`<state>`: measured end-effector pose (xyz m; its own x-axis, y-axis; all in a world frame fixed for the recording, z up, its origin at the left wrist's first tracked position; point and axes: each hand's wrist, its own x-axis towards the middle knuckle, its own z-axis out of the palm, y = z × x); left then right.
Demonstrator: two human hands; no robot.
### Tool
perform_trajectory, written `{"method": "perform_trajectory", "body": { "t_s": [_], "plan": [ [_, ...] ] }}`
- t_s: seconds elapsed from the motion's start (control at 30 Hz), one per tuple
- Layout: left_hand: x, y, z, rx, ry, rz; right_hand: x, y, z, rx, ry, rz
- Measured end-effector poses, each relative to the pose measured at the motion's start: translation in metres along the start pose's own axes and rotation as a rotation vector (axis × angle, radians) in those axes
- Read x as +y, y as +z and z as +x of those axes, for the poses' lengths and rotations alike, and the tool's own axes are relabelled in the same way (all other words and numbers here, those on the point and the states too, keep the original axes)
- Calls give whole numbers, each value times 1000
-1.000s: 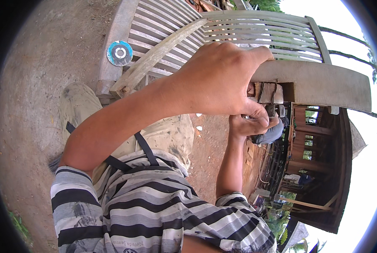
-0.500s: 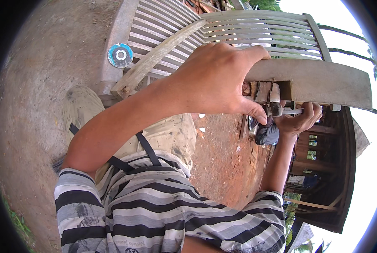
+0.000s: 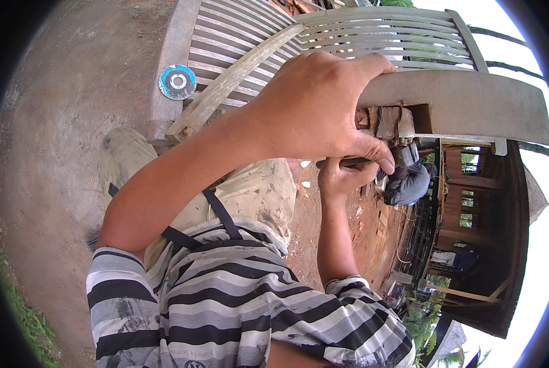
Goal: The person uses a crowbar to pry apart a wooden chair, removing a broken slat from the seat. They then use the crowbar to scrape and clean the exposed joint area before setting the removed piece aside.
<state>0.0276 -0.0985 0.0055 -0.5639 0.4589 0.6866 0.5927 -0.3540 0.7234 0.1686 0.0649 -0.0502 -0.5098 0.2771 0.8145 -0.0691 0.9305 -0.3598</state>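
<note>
My left hand [image 3: 320, 104] is wrapped over a weathered, curved wooden armrest [image 3: 464, 104] of a slatted bench [image 3: 238, 52]. Its thumb reaches down beside a block with worn brown and grey wrapping [image 3: 394, 122], pressed to the armrest's underside. Below the block, a grey metal fitting [image 3: 405, 154] looks like the screw end of a clamp. Closed beneath my left thumb, my right hand [image 3: 347, 181] grips a thin dark metal bar [image 3: 352, 162], apparently the clamp's turning handle. Palm and fingers of my left hand partly hide where bar and fitting meet.
A blue-rimmed sanding disc [image 3: 177, 82] lies on the bench's left wooden rail. Below, the dirt ground holds scattered chips and wood scraps. Farther off, a person in grey [image 3: 409, 184] crouches near a dark timber building [image 3: 477, 239].
My right hand has swung leftward from the far side of the metal fitting to under my left thumb. My left hand stays on the armrest. The view has shifted slightly.
</note>
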Motion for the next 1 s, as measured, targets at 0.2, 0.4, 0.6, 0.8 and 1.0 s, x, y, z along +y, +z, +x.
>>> {"method": "perform_trajectory", "body": {
  "t_s": [0.2,0.4,0.6,0.8,1.0],
  "plan": [
    [-2,5,1,51,78,25,20,-69,59,-149,-340,-409],
    [7,7,2,-36,16,43,10,-95,122,-158,-686,-767],
    [1,15,1,23,105,70,-1,-105,128,-166,-706,-895],
    [4,9,-1,-27,32,74,-2,-94,105,-88,-554,-893],
    [7,9,-2,-50,-3,88,2,-76,95,22,-632,-644]
  ]
}}
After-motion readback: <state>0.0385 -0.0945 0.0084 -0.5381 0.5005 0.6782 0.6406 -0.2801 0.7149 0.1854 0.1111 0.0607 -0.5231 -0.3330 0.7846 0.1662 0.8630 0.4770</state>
